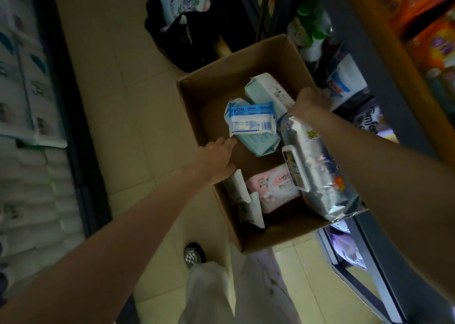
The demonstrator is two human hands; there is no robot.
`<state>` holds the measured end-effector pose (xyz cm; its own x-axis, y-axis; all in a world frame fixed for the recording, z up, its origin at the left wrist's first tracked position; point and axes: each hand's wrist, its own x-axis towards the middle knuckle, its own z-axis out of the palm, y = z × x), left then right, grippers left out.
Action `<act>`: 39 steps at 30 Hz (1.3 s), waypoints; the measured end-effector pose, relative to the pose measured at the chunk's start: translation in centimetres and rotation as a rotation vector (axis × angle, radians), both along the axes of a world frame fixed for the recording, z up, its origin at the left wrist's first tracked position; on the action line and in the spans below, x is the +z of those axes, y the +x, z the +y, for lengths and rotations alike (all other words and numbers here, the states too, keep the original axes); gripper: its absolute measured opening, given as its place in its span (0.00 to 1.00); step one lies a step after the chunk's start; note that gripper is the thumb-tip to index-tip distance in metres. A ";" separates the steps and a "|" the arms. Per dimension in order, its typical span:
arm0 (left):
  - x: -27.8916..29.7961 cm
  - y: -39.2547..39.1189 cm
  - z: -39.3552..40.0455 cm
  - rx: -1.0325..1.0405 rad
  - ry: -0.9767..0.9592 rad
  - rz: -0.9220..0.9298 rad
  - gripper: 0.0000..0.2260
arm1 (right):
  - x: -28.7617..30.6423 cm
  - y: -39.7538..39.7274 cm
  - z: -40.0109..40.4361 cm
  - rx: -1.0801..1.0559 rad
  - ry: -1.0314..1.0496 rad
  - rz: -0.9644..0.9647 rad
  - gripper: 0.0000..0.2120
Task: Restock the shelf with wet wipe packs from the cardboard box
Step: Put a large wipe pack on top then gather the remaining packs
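While over the cardboard box (246, 60), left hand (219, 158) half-open, empty.

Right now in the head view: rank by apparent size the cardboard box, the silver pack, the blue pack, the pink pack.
1. cardboard box: clearly largest.
2. silver pack: lies under the right forearm, nearer the camera, so it may look oversized.
3/4. blue pack and pink pack: unsure, look similar; pink is partly hidden by the silver pack.

The cardboard box (209, 82) is open-topped; bare floor shows between the blue pack (251, 121) and pink pack (270, 188). The silver pack (317, 168) overhangs its right side.
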<state>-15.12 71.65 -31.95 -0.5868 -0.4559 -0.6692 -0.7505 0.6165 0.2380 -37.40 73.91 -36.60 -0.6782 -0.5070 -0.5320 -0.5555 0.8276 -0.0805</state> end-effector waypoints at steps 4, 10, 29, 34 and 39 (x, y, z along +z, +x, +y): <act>0.9 0.0 -0.4 0.029 0.001 0.030 0.26 | 2.3 1.4 -0.5 0.371 0.188 0.089 0.23; 2.8 0.9 -0.1 0.079 0.010 0.100 0.25 | 5.1 3.5 0.0 0.600 0.206 0.065 0.19; 1.9 1.1 1.1 0.414 0.157 0.275 0.21 | 6.5 8.4 3.1 0.454 -0.108 -0.007 0.16; 4.0 0.7 0.7 0.536 0.529 0.337 0.34 | 14.2 7.4 3.9 0.228 -0.618 -0.109 0.12; 9.6 1.0 -2.5 0.777 0.608 0.733 0.40 | 23.4 7.5 1.4 0.171 -0.981 -0.176 0.18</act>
